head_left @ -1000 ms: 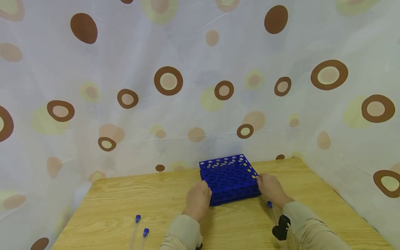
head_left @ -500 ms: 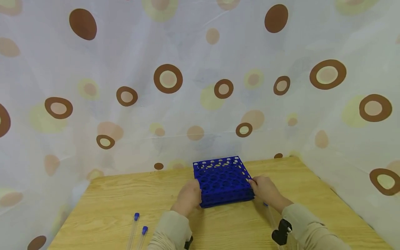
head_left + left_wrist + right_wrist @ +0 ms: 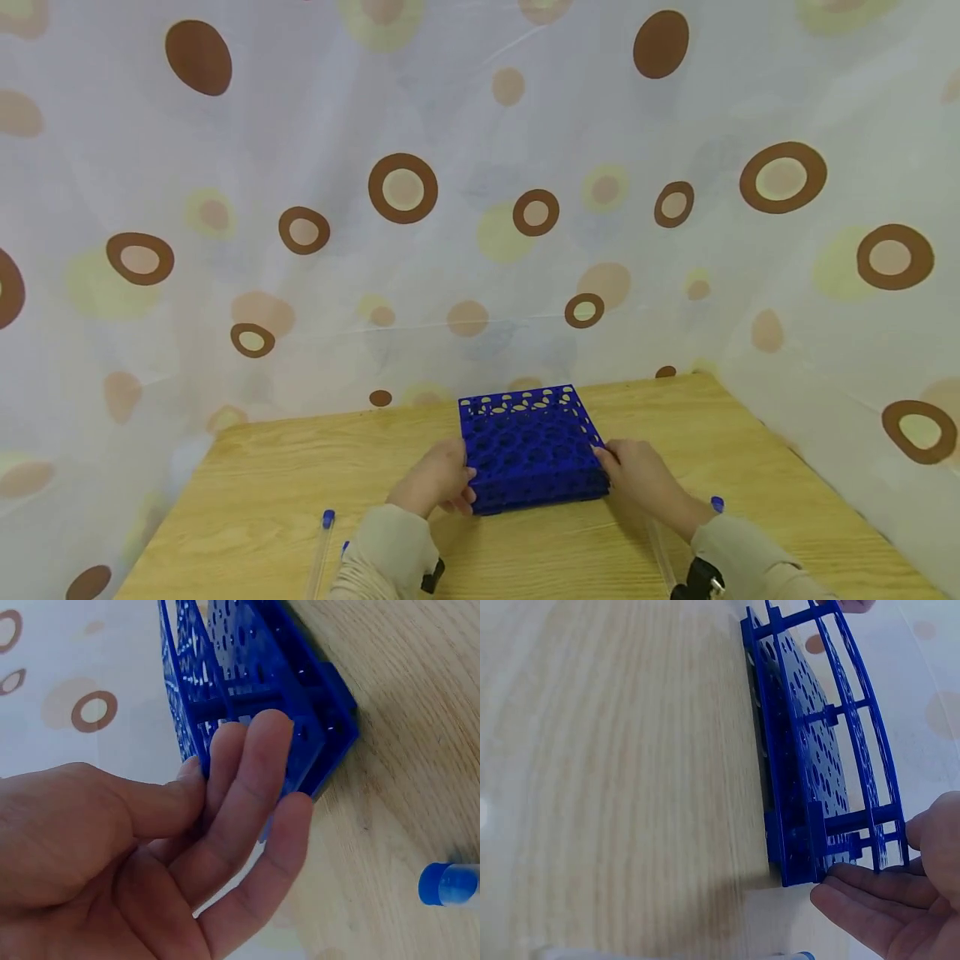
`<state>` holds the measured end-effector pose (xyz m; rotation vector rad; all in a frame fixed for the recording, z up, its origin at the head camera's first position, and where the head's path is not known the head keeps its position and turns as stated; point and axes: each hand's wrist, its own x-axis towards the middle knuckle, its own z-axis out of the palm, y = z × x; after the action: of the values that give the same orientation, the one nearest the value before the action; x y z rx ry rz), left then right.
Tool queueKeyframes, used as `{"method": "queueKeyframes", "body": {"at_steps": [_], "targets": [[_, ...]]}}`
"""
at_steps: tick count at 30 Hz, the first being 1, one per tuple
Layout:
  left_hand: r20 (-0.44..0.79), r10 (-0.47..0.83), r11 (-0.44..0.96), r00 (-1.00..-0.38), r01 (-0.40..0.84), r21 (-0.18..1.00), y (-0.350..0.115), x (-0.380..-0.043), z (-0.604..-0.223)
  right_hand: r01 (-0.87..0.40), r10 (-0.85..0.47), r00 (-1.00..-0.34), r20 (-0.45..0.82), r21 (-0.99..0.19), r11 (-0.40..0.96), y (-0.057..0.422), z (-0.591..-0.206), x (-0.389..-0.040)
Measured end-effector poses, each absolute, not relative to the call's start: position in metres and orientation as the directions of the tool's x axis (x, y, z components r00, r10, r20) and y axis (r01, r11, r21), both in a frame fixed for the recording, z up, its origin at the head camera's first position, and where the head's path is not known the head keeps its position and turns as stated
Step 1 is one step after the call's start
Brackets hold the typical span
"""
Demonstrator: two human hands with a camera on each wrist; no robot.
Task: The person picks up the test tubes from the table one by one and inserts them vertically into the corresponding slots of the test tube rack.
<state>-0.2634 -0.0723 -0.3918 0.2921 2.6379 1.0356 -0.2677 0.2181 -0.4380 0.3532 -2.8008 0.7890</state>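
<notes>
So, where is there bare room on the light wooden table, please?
Bare: left side, between the white spotted backdrop and leftmost clear blue-capped tube; back right, beyond the right hand. Crowded: centre, around the blue plastic rack.

We see soft, even light across the cloth [image 3: 450, 108] and table [image 3: 285, 467] in the head view, where the dark rack [image 3: 525, 446] shows little inner detail. In the right wrist view, we note left-edge glare and a diffuse shadow beside the rack.
</notes>
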Motion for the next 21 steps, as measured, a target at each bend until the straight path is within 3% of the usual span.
{"method": "queueKeyframes", "body": {"at_steps": [5, 13, 21], "targets": [[-0.239, 0.294, 0.773, -0.926, 0.083, 0.630, -0.075, -0.259, -0.386, -0.273, -0.171, -0.955, 0.242, -0.493, 0.826, 0.216, -0.436, -0.256], [-0.285, 0.312, 0.748, -0.906, 0.049, 0.662, -0.084, -0.246, -0.387, -0.234, -0.157, -0.970, 0.187, -0.529, 0.815, 0.213, -0.438, -0.236], [-0.273, 0.350, 0.802, -0.896, 0.137, 0.581, -0.085, -0.233, -0.384, -0.174, -0.103, -0.981, 0.165, -0.512, 0.841, 0.208, -0.440, -0.216]]}}
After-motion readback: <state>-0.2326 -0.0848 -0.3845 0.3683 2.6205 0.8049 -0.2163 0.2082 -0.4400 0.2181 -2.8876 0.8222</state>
